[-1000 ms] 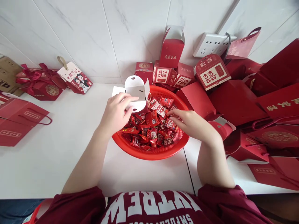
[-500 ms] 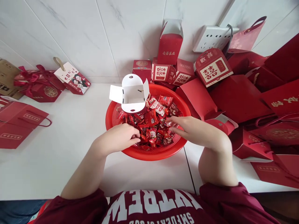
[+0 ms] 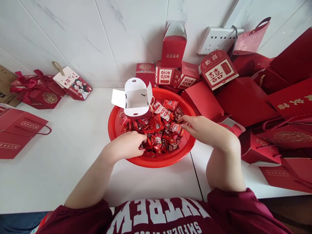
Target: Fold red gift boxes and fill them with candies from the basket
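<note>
A red plastic basket (image 3: pixel 159 163) full of red-wrapped candies (image 3: pixel 156 123) stands on the white counter. Inside its back left part rests a small box (image 3: pixel 137 97) with its white flaps spread open. My left hand (image 3: pixel 130 144) dips into the candies at the basket's left front, fingers curled together; what they hold is hidden. Over the right side of the candies is my right hand (image 3: pixel 200 128), its thumb and fingers apart beside a red candy packet (image 3: pixel 175 127), with nothing seen gripped.
Red gift boxes (image 3: pixel 246 97) crowd the counter's right side. More small boxes (image 3: pixel 165 76) stand behind the basket, below a white power strip (image 3: pixel 216 39). At the left are a ribboned box (image 3: pixel 41 92), a couple-print box (image 3: pixel 78 85) and a red bag (image 3: pixel 20 133).
My right hand has drawn slightly back to the right, uncovering a candy packet. My left hand has shifted a little within the candies. The whole view has moved slightly.
</note>
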The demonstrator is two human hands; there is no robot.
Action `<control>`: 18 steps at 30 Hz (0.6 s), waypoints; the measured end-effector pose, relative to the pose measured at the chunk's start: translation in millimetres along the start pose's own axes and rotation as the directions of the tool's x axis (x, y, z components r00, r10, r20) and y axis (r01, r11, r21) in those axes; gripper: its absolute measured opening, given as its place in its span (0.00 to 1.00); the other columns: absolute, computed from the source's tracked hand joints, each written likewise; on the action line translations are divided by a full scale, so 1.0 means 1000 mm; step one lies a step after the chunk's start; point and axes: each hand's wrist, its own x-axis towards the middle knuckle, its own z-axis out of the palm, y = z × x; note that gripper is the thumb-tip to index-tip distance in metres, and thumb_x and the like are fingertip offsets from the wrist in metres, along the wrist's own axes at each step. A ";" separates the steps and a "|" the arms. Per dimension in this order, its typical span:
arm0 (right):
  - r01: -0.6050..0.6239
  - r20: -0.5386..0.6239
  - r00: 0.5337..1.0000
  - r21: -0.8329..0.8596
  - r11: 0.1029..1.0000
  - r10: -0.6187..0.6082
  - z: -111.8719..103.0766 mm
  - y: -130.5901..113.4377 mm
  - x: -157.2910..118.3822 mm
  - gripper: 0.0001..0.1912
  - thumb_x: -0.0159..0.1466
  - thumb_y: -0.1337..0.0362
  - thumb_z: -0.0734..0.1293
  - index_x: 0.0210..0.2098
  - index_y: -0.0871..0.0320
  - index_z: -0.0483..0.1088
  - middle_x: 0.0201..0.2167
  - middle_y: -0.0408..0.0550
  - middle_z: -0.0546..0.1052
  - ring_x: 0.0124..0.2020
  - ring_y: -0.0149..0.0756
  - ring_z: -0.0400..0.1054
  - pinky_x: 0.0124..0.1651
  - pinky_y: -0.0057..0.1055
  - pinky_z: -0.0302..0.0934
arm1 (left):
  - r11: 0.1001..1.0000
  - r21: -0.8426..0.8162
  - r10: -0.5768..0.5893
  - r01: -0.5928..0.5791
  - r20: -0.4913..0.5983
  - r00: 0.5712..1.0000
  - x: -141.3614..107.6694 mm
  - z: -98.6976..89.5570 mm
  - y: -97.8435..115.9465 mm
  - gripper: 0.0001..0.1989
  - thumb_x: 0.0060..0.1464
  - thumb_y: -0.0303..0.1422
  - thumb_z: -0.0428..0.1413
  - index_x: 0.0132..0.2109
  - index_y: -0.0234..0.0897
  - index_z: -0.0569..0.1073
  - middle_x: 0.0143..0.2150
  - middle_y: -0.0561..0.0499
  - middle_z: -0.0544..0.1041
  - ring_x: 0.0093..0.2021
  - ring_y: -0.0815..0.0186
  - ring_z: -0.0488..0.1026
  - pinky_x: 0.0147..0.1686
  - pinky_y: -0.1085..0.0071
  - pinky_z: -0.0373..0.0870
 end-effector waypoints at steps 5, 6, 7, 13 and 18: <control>-0.004 0.013 1.000 0.011 1.000 0.004 -0.001 -0.003 -0.001 0.20 0.74 0.57 0.53 0.56 0.58 0.68 0.48 0.56 0.79 0.49 0.49 0.74 0.50 0.41 0.65 | 0.986 -0.155 0.064 -0.062 0.009 0.998 -0.002 -0.013 0.001 0.16 0.61 0.36 0.47 0.26 0.39 0.68 0.24 0.50 0.74 0.22 0.65 0.68 0.26 0.67 0.59; -0.007 0.013 1.000 0.010 1.000 0.007 -0.001 -0.003 -0.001 0.20 0.74 0.57 0.53 0.56 0.58 0.68 0.48 0.56 0.79 0.49 0.49 0.74 0.49 0.41 0.65 | 0.972 -0.220 0.081 -0.079 -0.001 0.997 -0.003 -0.016 0.001 0.17 0.63 0.38 0.46 0.27 0.39 0.69 0.26 0.51 0.76 0.23 0.65 0.70 0.27 0.67 0.61; -0.010 0.015 1.000 0.010 1.000 0.009 -0.001 -0.004 -0.001 0.20 0.74 0.56 0.53 0.56 0.58 0.68 0.47 0.55 0.79 0.49 0.48 0.75 0.49 0.40 0.65 | 0.955 -0.282 0.091 -0.090 -0.010 0.996 -0.005 -0.020 0.001 0.18 0.64 0.39 0.46 0.28 0.39 0.69 0.27 0.52 0.77 0.25 0.66 0.71 0.29 0.68 0.63; -0.005 0.014 1.000 0.002 1.000 0.005 -0.001 -0.004 -0.001 0.21 0.74 0.55 0.54 0.56 0.58 0.68 0.46 0.55 0.79 0.48 0.49 0.74 0.49 0.41 0.65 | 0.930 -0.362 0.017 -0.068 -0.142 0.990 -0.011 -0.030 -0.007 0.16 0.66 0.42 0.46 0.37 0.40 0.73 0.30 0.55 0.77 0.28 0.68 0.71 0.29 0.71 0.63; 0.002 0.015 1.000 -0.003 1.000 -0.002 0.000 -0.004 0.000 0.21 0.74 0.55 0.54 0.57 0.59 0.67 0.45 0.56 0.79 0.48 0.49 0.74 0.49 0.41 0.65 | 0.924 -0.380 -0.087 -0.028 -0.281 0.956 -0.012 -0.030 -0.018 0.15 0.66 0.43 0.48 0.45 0.41 0.76 0.38 0.54 0.80 0.36 0.66 0.76 0.37 0.71 0.69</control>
